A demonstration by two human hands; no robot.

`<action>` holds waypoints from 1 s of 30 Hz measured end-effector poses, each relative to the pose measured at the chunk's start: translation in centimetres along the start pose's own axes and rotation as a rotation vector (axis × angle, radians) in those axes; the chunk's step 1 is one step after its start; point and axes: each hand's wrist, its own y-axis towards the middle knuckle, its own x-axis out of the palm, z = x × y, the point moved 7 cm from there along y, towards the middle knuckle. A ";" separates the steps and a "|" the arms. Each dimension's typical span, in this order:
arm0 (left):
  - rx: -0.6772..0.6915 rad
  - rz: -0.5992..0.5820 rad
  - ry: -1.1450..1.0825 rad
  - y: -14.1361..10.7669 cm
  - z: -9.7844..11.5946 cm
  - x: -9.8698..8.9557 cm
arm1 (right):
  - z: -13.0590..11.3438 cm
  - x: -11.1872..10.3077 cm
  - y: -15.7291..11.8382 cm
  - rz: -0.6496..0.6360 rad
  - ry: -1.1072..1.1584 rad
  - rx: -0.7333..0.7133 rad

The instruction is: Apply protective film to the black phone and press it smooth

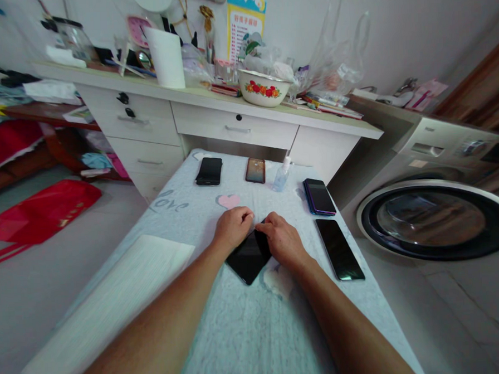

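Observation:
A black tablet (250,258) with a glossy dark face lies askew on the patterned cloth in front of me. My left hand (234,228) is closed at its far left edge, fingers curled and pinched. From the right, my right hand (278,237) covers part of the tablet, with thumb and forefinger pressed together near its far corner. The fingertips of both hands come close together there; whatever is between them is too small or hidden to make out.
Around the cloth-covered table (241,343) lie a black phone (340,249), stacked phones (319,197), a dark phone (209,171) and a brownish phone or case (255,170). A clear spray bottle (282,174) stands behind. White paper towel (113,306) lies left. A washing machine (431,144) stands right.

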 end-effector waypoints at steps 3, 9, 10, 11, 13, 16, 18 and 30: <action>0.004 -0.003 0.008 -0.1 0.1 0.0 | 0.9 -0.1 0.3 0.017 -0.010 0.054; 0.010 -0.004 0.023 -0.1 -0.1 0.2 | 2.4 -0.4 0.3 0.074 -0.055 0.137; 0.011 -0.003 0.023 -0.1 -0.1 0.2 | 2.5 -0.4 0.3 0.074 -0.060 0.149; 0.012 -0.002 0.023 -0.1 -0.1 0.2 | 2.7 -0.4 0.3 0.072 -0.064 0.163; 0.011 -0.002 0.018 -0.1 0.0 0.1 | 2.9 -0.4 0.3 0.065 -0.071 0.188; 0.009 -0.003 0.016 -0.2 0.3 -0.1 | 2.9 -0.4 0.4 0.058 -0.074 0.189; 0.009 -0.004 0.023 -0.2 0.4 -0.2 | 2.6 -0.5 0.4 0.050 -0.075 0.167; -0.010 -0.004 0.010 -0.1 0.2 -0.2 | -1.9 0.0 -0.5 -0.039 -0.011 -0.060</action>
